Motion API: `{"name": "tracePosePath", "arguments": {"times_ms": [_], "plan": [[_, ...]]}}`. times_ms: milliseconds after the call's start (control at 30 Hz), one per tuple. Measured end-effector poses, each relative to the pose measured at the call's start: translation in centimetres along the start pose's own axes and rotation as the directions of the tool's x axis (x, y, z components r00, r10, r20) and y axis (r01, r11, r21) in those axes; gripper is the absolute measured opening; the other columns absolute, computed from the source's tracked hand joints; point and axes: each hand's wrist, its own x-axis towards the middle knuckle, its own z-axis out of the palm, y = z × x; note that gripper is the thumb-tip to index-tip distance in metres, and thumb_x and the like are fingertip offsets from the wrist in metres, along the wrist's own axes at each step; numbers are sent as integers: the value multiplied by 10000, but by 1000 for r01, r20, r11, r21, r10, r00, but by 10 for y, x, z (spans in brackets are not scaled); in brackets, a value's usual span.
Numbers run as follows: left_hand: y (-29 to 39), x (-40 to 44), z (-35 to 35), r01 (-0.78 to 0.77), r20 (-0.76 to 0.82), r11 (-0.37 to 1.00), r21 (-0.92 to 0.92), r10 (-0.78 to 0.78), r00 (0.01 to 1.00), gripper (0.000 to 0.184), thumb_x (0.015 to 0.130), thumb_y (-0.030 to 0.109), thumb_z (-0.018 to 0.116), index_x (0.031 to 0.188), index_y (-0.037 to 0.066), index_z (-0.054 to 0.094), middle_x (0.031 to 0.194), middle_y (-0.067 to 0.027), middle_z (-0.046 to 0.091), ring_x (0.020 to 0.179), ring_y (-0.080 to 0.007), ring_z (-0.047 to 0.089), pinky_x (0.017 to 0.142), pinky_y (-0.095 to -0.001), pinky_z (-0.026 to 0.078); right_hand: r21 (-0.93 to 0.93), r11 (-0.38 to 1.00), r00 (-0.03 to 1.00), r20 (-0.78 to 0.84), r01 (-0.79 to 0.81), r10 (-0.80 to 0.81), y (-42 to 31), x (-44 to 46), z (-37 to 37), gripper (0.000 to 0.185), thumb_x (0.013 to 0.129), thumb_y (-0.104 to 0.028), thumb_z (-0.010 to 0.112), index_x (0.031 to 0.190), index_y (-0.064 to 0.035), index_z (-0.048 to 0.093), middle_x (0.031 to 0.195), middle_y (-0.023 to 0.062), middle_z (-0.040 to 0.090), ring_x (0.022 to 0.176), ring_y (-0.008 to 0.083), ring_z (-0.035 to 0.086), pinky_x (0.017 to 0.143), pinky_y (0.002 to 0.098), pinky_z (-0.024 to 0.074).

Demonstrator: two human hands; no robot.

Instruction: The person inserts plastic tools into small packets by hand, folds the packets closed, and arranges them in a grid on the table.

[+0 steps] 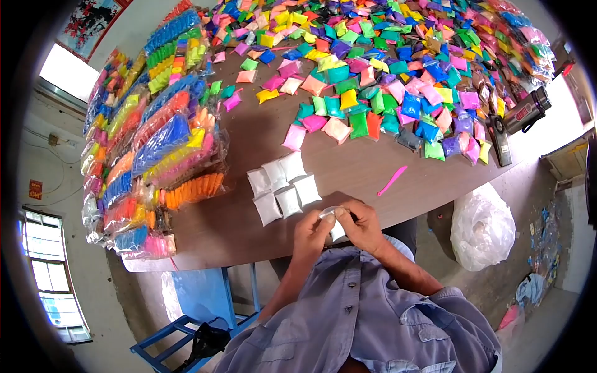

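Note:
Near the table's front edge, my left hand [310, 235] and my right hand [363, 227] pinch a small white packet [336, 231] between them, thumbs close together at its top. Just beyond and to the left, several white packets [288, 201] lie in two touching rows on the brown table [249, 234]. A pink plastic tool [392, 180] rests on the table to the right of my hands. The lower part of the held packet is partly hidden by my fingers.
Many colourful packets [359, 125] cover the far side. Bagged bundles [161, 144] are stacked at the left. A flask [526, 110] and a dark flat object [499, 142] lie at the right edge. A blue chair [203, 297] and a clear plastic bag [482, 227] are below table level.

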Motion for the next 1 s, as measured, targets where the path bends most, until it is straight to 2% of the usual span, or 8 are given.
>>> {"name": "tracePosePath", "arguments": {"times_ms": [167,333,433,500,600,800,833,1000], "plan": [[3,-2,0,-31,-38,999,-30,30,999,174,1017,177,678,975,8,685,810,63,570,735,-20,465,627,-218,377,-94,996,1000,24,5,-2,-6,4,0,175,1033,-143,624,1001,15,691,840,75,665,775,129,590,697,299,492],[6,-5,0,80,16,997,-13,-79,997,194,1009,170,671,1071,-12,698,822,50,598,743,-29,490,643,-225,408,-76,997,999,-15,-31,30,-2,0,2,211,1043,-173,621,1000,24,681,793,76,635,751,129,571,663,309,481],[12,-4,4,54,26,998,20,-55,998,241,1009,168,662,1163,-14,698,825,45,615,736,-31,499,631,-231,412,-32,997,996,-54,-73,71,5,-1,3,192,1017,-165,622,1009,17,682,791,152,636,694,240,604,642,364,492],[9,-4,4,43,37,998,36,-44,998,273,1009,167,658,1209,-15,698,826,42,623,732,-32,504,625,-233,415,-60,997,998,-50,-52,49,4,-1,4,243,1057,-200,611,1015,29,680,788,84,634,744,140,576,660,322,485],[-2,-2,-1,69,18,998,10,-69,997,283,1013,174,654,1216,-16,703,826,39,634,730,-37,516,632,-232,427,-169,986,1000,14,6,-3,0,1,2,228,1065,-186,590,1050,24,677,807,83,651,748,147,589,669,329,494],[12,-5,3,42,21,997,65,-43,999,298,1013,180,657,1234,-17,698,826,37,634,727,-40,509,626,-242,423,-126,991,999,1,45,-45,7,1,1,236,1077,-188,567,1100,23,669,850,80,673,786,137,607,727,307,510],[15,-5,4,36,58,998,47,-38,998,300,1013,177,655,1235,-21,692,824,38,630,726,-40,503,626,-244,421,-64,995,997,1,-77,77,8,-2,0,256,1086,-200,558,1100,31,667,872,56,675,820,103,596,745,289,509],[10,-2,1,29,106,996,83,-38,994,307,1012,161,649,1255,-26,665,800,20,623,712,-43,495,627,-248,427,11,993,992,-15,-121,122,6,-1,2,283,1095,-220,545,1113,40,652,879,31,664,831,82,568,737,281,501]]}}
